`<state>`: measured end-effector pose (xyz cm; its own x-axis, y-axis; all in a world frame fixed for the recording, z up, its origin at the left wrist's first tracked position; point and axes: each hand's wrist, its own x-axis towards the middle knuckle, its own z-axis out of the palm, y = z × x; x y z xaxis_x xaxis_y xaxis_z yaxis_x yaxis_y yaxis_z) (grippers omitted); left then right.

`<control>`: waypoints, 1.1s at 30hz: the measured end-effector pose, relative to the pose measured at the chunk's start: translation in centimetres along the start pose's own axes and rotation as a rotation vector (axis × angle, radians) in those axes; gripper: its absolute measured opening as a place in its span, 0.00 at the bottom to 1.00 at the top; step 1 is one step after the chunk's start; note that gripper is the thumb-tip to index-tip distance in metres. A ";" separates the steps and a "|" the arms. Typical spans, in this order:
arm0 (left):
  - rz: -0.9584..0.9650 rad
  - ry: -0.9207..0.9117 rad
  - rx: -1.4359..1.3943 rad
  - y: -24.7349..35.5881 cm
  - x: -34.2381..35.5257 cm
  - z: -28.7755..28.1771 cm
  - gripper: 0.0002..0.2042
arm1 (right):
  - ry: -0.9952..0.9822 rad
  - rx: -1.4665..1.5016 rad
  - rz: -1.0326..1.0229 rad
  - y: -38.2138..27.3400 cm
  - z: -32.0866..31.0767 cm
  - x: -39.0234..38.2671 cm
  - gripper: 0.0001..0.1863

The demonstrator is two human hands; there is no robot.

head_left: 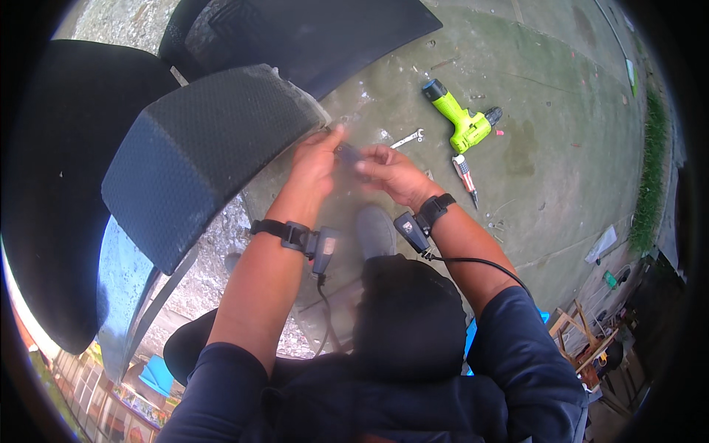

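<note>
Blur smudges a small dark thing [347, 154] at twelve o'clock; I can't tell if left hand [316, 159] or right hand [395, 174] fingers pinch it.

An outdoor yard with a workshop's look: stained concrete [546, 214] under the drill [467, 122], 1 wrench [408, 138] to the drill's left, 1 hand tool [463, 173] just below it, grass [650, 170] well to its right.
</note>
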<state>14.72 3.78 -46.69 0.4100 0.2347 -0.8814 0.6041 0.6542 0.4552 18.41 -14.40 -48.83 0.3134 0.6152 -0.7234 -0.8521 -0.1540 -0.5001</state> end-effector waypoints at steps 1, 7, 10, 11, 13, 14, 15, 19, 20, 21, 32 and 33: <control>0.005 0.025 0.026 0.0 0.0 0.2 0.11 | 0.014 -0.056 -0.056 0.0 0.2 0.1 0.35; 0.005 0.026 -0.042 0.1 0.3 0.2 0.09 | 0.085 0.006 -0.010 0.0 0.4 0.2 0.35; 0.006 0.026 -0.041 0.4 -0.1 0.3 0.09 | 0.002 0.246 0.207 0.1 -0.3 0.5 0.33; 0.005 0.013 -0.031 0.5 -0.2 0.2 0.09 | -0.014 0.242 0.242 -0.1 -0.3 0.3 0.33; 0.003 -0.014 -0.015 0.7 0.1 0.1 0.09 | -0.037 0.242 0.251 -0.7 0.1 -0.2 0.31; 0.002 -0.025 -0.020 0.6 0.1 0.1 0.09 | -0.044 0.248 0.224 -0.7 0.2 -0.3 0.29; 0.001 -0.037 -0.021 0.5 0.0 0.1 0.09 | -0.051 0.256 0.195 -0.7 0.3 -0.4 0.28; -0.008 0.009 -0.108 0.2 -0.7 0.2 0.10 | 0.017 0.098 -0.014 -0.2 0.8 -0.1 0.25; -0.022 0.021 -0.074 0.4 -0.7 0.2 0.10 | 0.071 -0.017 -0.046 -0.4 0.8 -0.1 0.27; -0.036 0.033 -0.039 0.6 -0.5 0.1 0.10 | 0.123 -0.131 -0.079 -0.6 1.0 -0.1 0.29; 0.016 -0.037 -0.030 0.3 0.4 -0.4 0.07 | -0.010 0.154 0.164 -0.8 -0.4 0.1 0.35; 0.022 -0.054 -0.043 0.3 0.5 -0.4 0.07 | -0.059 0.175 0.198 -0.9 -0.5 0.1 0.36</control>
<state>14.81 4.40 -47.05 0.4603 0.2109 -0.8623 0.5648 0.6798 0.4678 19.39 -14.60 -48.71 0.1133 0.6309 -0.7676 -0.9553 -0.1430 -0.2586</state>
